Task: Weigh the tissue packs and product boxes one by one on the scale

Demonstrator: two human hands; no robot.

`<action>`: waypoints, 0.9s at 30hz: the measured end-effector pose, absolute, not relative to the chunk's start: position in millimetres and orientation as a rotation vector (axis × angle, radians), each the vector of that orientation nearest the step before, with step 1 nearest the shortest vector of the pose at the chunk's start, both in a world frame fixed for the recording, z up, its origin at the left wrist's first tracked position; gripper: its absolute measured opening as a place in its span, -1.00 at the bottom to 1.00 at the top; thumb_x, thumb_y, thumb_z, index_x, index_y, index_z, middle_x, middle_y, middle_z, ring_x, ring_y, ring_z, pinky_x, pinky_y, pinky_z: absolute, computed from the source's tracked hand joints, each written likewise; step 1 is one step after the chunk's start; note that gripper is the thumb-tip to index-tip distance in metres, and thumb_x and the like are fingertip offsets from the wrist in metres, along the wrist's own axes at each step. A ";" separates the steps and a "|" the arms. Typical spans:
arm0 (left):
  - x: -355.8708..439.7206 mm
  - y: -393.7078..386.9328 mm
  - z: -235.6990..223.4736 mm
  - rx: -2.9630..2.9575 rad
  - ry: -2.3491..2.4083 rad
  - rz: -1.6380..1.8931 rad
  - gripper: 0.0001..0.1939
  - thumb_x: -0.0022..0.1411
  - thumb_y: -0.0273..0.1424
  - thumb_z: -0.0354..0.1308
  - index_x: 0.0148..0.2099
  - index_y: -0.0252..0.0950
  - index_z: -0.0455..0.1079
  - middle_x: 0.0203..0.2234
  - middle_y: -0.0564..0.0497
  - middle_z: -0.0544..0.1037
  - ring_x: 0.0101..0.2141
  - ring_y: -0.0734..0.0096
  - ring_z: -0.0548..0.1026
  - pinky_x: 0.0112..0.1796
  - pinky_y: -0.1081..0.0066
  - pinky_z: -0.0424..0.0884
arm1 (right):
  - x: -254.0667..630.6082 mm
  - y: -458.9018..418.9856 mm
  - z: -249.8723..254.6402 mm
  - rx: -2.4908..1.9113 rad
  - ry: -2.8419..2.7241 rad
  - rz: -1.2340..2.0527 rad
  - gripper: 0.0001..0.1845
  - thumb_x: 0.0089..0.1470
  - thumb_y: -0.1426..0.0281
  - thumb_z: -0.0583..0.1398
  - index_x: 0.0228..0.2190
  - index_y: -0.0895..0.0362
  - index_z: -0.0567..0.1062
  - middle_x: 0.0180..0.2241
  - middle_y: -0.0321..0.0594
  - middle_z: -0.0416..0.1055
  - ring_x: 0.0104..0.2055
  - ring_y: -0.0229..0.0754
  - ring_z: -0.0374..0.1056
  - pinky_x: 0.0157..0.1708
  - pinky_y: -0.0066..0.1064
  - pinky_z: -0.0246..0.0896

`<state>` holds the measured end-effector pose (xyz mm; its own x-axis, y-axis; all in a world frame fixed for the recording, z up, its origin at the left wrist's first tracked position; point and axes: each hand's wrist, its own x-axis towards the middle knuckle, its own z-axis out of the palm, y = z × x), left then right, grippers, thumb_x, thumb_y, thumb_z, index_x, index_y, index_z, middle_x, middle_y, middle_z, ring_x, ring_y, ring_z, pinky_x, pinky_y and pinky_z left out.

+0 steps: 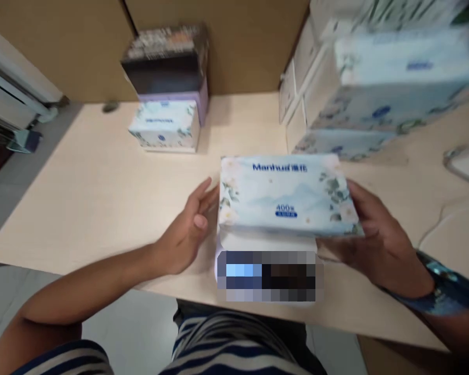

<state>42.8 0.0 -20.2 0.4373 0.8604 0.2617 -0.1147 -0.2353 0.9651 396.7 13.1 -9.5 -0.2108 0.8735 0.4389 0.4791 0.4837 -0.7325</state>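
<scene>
A pale blue tissue pack (285, 195) with blue lettering and flower print rests on a small white scale (266, 245) near the front edge of the light wooden table (101, 192). My right hand (375, 239) grips the pack's right end, fingers curled round it. To the left of the pack, my left hand (189, 229) hovers with its fingers stretched out and apart, just off the pack's left end, holding nothing.
A second tissue pack (164, 126) lies at the back left, in front of a dark box on a lilac box (168, 67). Several stacked tissue packs (379, 88) and white cartons fill the back right. A white object (467, 164) lies at the right edge.
</scene>
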 end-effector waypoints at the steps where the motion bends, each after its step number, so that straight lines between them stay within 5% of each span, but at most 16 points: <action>1: 40.2 -0.1 -21.0 1.569 0.701 1.038 -0.32 0.61 0.08 -0.20 0.64 0.18 -0.16 0.64 0.02 0.02 0.63 0.03 -0.02 0.61 -0.21 -0.10 | 397.3 15.0 -12.1 -1.128 -1.855 0.527 -0.27 0.34 -0.12 0.11 0.42 -0.21 0.38 0.36 -0.21 0.45 0.30 0.11 0.53 0.19 -0.09 0.54; 6: 33.7 0.2 -23.5 1.582 0.736 1.041 -0.28 0.59 0.11 -0.21 0.65 0.13 -0.20 0.65 -0.04 -0.02 0.63 -0.04 -0.07 0.60 -0.26 -0.12 | 397.5 23.9 -16.2 -1.054 -1.871 0.419 -0.29 0.26 -0.10 0.09 0.39 -0.42 0.36 0.17 -0.38 0.61 0.09 0.18 0.64 -0.10 -0.02 0.63; 13: 34.3 -1.0 -23.5 1.514 0.748 1.059 -0.27 0.58 0.13 -0.16 0.63 0.03 -0.07 0.62 -0.10 0.08 0.61 -0.07 0.01 0.61 -0.23 -0.12 | 396.1 16.7 -9.0 -1.090 -1.892 0.435 -0.33 0.36 -0.07 0.07 0.41 -0.28 0.37 0.29 -0.30 0.52 0.21 0.04 0.58 0.07 -0.17 0.55; 20: 45.0 5.2 -12.0 1.544 0.674 1.107 -0.41 0.63 0.03 -0.20 0.58 0.13 0.08 0.60 0.08 0.15 0.60 0.12 0.09 0.62 -0.07 0.01 | 397.1 12.2 0.2 -1.116 -1.924 0.442 -0.36 0.45 -0.07 0.05 0.44 -0.26 0.32 0.33 -0.27 0.47 0.29 -0.10 0.53 0.23 -0.27 0.52; 27: 45.3 17.4 -22.8 1.533 0.643 1.161 -0.27 0.54 0.10 0.07 0.58 -0.05 0.09 0.56 -0.12 0.22 0.58 -0.21 0.11 0.57 -0.35 -0.02 | 397.9 7.8 6.5 -1.172 -1.899 0.459 -0.29 0.44 -0.14 0.02 0.40 -0.12 0.42 0.31 -0.24 0.50 0.33 -0.05 0.51 0.34 -0.21 0.50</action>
